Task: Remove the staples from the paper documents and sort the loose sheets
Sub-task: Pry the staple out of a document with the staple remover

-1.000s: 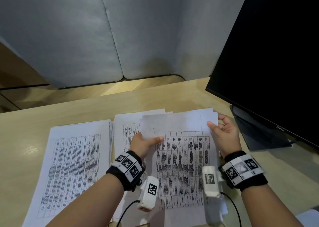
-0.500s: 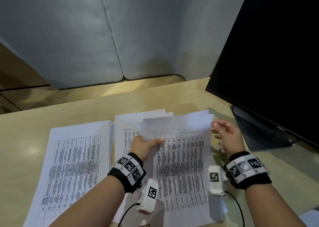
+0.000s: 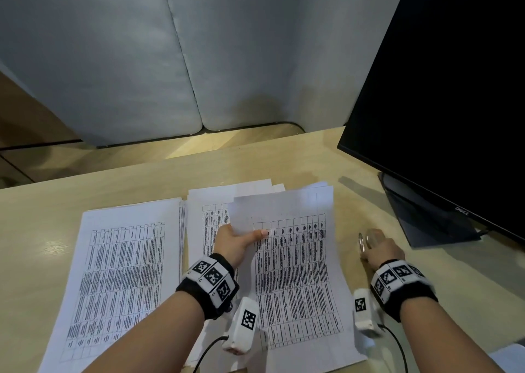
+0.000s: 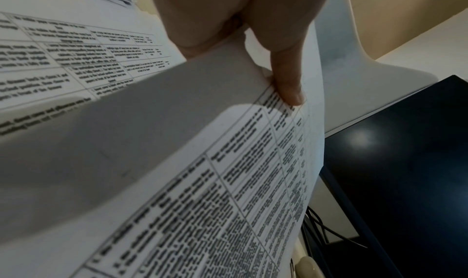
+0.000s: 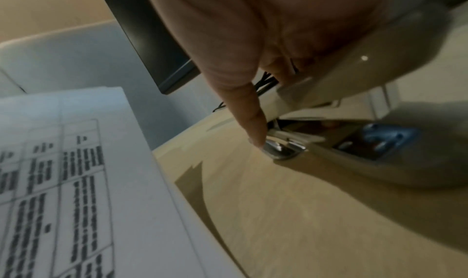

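My left hand (image 3: 241,237) pinches the left edge of a printed table document (image 3: 298,273), thumb (image 4: 288,86) on top and the other fingers hidden under the sheets. The document (image 4: 228,182) is lifted slightly over the middle pile (image 3: 210,210). A second pile of printed sheets (image 3: 122,273) lies flat to the left. My right hand (image 3: 377,247) is off the paper, to its right. It is curled over a beige staple remover (image 3: 362,243) on the desk. The thumb (image 5: 250,118) touches the remover's metal claws (image 5: 283,150).
A black monitor (image 3: 454,88) stands at the right, its stand (image 3: 426,219) just beyond my right hand. Grey partition panels (image 3: 113,60) close off the back of the desk. A white paper corner (image 3: 511,355) shows at the bottom right.
My right hand let go of the document's top right corner and moved right and down onto the staple remover. My left hand kept its hold on the document.
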The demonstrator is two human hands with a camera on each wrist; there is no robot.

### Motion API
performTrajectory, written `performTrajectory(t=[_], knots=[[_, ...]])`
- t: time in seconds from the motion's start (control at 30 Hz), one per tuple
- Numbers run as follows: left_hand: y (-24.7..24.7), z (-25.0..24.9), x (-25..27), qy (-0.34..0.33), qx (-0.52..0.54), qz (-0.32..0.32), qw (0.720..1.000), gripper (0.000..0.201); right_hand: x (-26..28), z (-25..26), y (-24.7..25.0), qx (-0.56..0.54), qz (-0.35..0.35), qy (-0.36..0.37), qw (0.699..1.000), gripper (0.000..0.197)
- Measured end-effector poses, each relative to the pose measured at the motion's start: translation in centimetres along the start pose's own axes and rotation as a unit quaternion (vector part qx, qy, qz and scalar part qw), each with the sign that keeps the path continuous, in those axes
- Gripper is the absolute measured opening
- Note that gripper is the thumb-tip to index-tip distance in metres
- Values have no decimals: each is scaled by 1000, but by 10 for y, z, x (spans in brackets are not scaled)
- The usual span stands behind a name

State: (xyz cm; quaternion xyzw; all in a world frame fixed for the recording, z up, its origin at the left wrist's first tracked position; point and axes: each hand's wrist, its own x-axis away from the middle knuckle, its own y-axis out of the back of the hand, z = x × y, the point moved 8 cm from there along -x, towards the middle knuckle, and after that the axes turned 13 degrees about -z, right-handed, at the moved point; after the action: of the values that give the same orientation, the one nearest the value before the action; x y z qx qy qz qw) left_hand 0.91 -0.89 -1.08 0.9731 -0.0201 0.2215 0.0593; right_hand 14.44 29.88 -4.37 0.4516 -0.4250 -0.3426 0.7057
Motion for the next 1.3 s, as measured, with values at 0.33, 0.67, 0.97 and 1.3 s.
performTrajectory(t=[0.33, 0.67, 0.97, 1.3], knots=[[0, 1, -1, 5, -6, 13, 1000, 30, 5, 32, 19, -263, -21, 25, 964, 23], [3, 8, -4, -5, -29, -2, 1000, 19, 38, 91, 7, -422, 172, 88, 886, 15], [17, -1, -15, -23, -87, -32, 995, 54, 41, 88, 17, -368, 63, 164, 913, 31], [-73, -68, 12, -240, -415, 168, 861, 47, 71, 106, 24, -282, 15, 284, 916, 28]])
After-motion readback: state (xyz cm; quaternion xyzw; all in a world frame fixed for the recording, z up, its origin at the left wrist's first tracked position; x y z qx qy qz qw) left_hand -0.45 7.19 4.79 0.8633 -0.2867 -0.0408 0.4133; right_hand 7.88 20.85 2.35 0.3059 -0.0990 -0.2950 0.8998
